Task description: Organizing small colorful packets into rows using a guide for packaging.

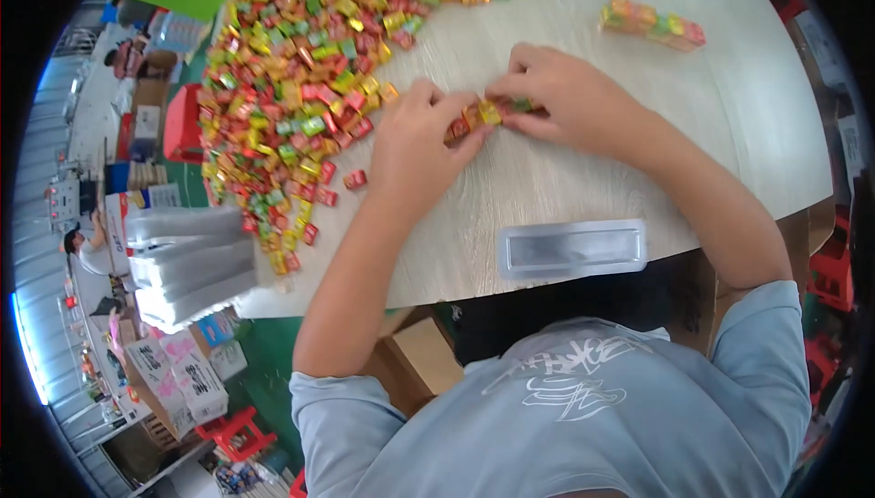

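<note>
My left hand (421, 138) and my right hand (565, 97) meet in the middle of the pale wooden table (729, 133). Between their fingertips they pinch a short row of small wrapped candies (483, 115) in red, yellow and green, lying on the tabletop. A big heap of the same loose candies (301, 70) spreads to the left of my left hand. A packed block of candies (653, 24) lies apart at the far right.
A clear empty plastic tray (572, 248) lies near the table's front edge. A stack of such trays (187, 266) sits at the table's left corner. Cardboard boxes (178, 379), red stools (239, 434) and a green floor lie below the table.
</note>
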Available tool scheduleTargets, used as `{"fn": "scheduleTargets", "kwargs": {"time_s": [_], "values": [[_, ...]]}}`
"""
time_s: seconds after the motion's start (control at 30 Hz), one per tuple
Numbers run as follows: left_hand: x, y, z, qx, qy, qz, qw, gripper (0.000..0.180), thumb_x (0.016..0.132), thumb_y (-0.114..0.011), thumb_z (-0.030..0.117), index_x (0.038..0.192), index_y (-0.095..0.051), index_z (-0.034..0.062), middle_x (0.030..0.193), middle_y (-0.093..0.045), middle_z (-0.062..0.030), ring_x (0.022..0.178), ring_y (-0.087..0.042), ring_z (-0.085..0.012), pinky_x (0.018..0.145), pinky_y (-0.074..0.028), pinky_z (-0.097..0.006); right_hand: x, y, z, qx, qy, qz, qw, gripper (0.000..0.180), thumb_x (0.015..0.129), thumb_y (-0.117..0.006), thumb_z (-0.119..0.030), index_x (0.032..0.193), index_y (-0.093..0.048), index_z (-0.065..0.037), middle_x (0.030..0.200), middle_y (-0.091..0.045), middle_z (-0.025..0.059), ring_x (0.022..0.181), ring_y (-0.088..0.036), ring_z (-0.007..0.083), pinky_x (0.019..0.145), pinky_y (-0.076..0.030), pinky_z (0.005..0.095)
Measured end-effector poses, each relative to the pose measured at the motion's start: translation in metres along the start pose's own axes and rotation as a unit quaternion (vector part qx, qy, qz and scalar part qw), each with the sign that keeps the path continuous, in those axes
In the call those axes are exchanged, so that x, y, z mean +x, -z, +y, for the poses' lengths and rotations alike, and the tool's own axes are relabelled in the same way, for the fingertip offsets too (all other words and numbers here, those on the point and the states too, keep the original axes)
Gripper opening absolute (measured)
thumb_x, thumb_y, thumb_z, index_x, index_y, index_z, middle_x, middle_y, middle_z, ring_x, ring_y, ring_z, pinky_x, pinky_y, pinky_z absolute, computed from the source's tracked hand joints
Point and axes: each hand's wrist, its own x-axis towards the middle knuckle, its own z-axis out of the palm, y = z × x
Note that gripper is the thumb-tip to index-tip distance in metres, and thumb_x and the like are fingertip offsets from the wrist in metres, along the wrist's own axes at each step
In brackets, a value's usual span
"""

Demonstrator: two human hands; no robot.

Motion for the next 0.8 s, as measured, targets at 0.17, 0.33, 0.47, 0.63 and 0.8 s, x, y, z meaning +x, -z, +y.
{"fn": "scheduleTargets", "kwargs": {"time_s": [0.17, 0.33, 0.47, 0.63, 0.8], "values": [[-0.008, 0.010, 0.013, -0.039, 0.001, 0.034, 0.999, 0.033, 0.082, -0.087, 0.024, 0.111, -0.077, 0.0109, 0.093, -0.059, -0.0098, 0.088, -0.063, -0.0307, 0.077, -0.052, -0.043, -0.008, 0.018, -0.021, 0.001, 0.006, 0.021, 1.000, 0.026, 0.089, -0.078, -0.018, 0.114, -0.075, -0.010, 0.104, -0.063, 0.0124, 0.099, -0.064, 0.0324, 0.084, -0.053, 0.0427], [-0.025, 0.043, 0.074, -0.037, -0.046, 0.035, 0.998, 0.034, 0.082, -0.088, 0.024, 0.111, -0.076, 0.0119, 0.092, -0.056, -0.0078, 0.084, -0.060, -0.0281, 0.074, -0.050, -0.042, -0.056, 0.069, -0.084, -0.001, -0.051, -0.003, 0.999, 0.025, 0.091, -0.077, -0.019, 0.114, -0.075, -0.010, 0.102, -0.062, 0.0134, 0.100, -0.064, 0.0332, 0.087, -0.052, 0.0435], [-0.049, 0.038, 0.103, -0.044, -0.071, 0.007, 0.996, 0.036, 0.078, -0.090, 0.018, 0.112, -0.078, 0.0094, 0.093, -0.058, -0.0093, 0.085, -0.062, -0.0287, 0.075, -0.052, -0.040, -0.102, 0.067, -0.115, -0.013, -0.065, 0.036, 0.997, 0.026, 0.088, -0.078, -0.012, 0.113, -0.072, -0.008, 0.105, -0.060, 0.0104, 0.097, -0.062, 0.0311, 0.084, -0.052, 0.0412], [-0.069, 0.014, 0.099, -0.070, -0.067, -0.009, 0.995, 0.041, 0.084, -0.085, 0.021, 0.121, -0.071, 0.0080, 0.104, -0.059, -0.0107, 0.095, -0.059, -0.0318, 0.088, -0.050, -0.045, -0.130, 0.034, -0.118, -0.003, -0.131, 0.093, 0.987, 0.027, 0.090, -0.077, -0.012, 0.115, -0.070, -0.005, 0.109, -0.062, 0.0111, 0.102, -0.061, 0.0316, 0.090, -0.053, 0.0425], [-0.097, -0.004, 0.104, -0.059, -0.065, 0.068, 0.994, 0.043, 0.087, -0.084, 0.023, 0.124, -0.070, 0.0056, 0.113, -0.064, -0.0107, 0.102, -0.060, -0.0328, 0.095, -0.048, -0.044, -0.149, 0.021, -0.131, -0.023, -0.153, 0.134, 0.979, 0.032, 0.088, -0.077, -0.009, 0.118, -0.069, -0.005, 0.115, -0.063, 0.0107, 0.104, -0.060, 0.0322, 0.092, -0.053, 0.0424]]}}
